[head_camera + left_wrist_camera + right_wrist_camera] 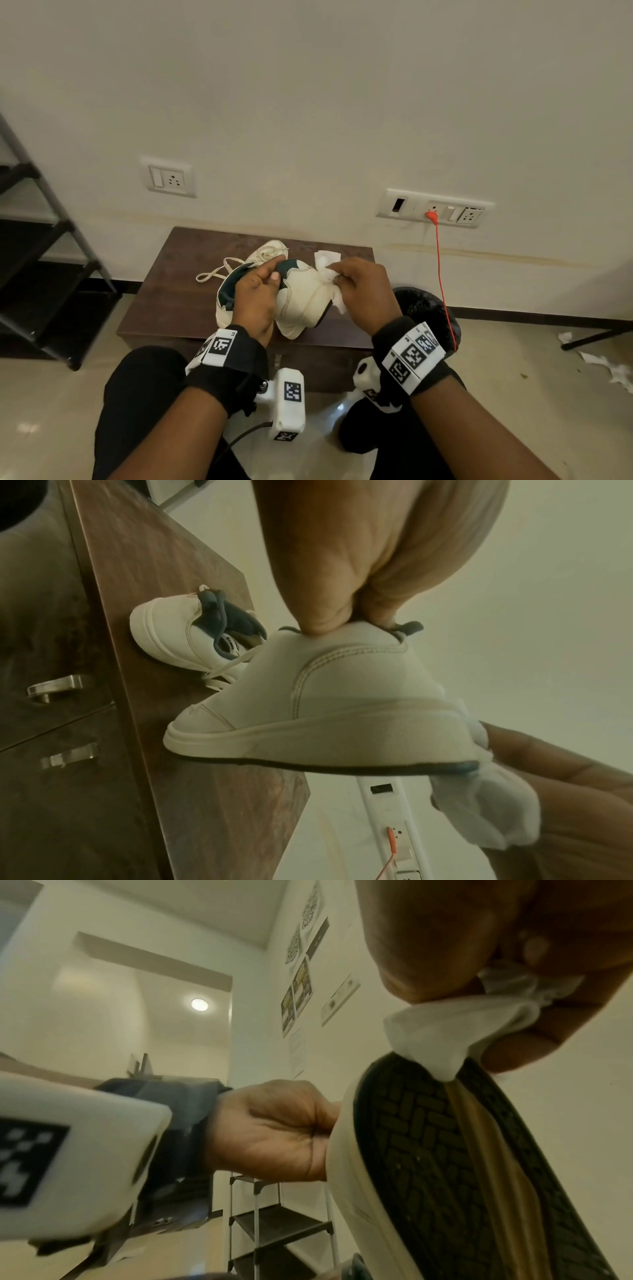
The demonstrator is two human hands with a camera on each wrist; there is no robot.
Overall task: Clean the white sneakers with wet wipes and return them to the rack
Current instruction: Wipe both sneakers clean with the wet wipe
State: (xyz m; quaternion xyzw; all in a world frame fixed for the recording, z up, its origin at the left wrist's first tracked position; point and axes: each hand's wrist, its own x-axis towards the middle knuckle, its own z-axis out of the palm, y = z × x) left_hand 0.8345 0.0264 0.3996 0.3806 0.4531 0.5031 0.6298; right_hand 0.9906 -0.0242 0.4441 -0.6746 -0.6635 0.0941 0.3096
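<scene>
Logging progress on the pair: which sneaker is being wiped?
The sneaker gripped in the left hand, lifted, wipe at its heel; the other sneaker lies on the cabinet.

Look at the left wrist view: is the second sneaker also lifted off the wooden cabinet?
No, the second sneaker rests on the cabinet top, while only the held sneaker is raised by the left hand.

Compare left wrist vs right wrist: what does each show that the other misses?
Left wrist only: the second sneaker resting on the wooden cabinet, and the wall socket strip.
Right wrist only: the held sneaker's dark tread sole, and the shoe rack behind.
Both: the left hand gripping the held sneaker, and the right hand pinching the wet wipe against its heel.
</scene>
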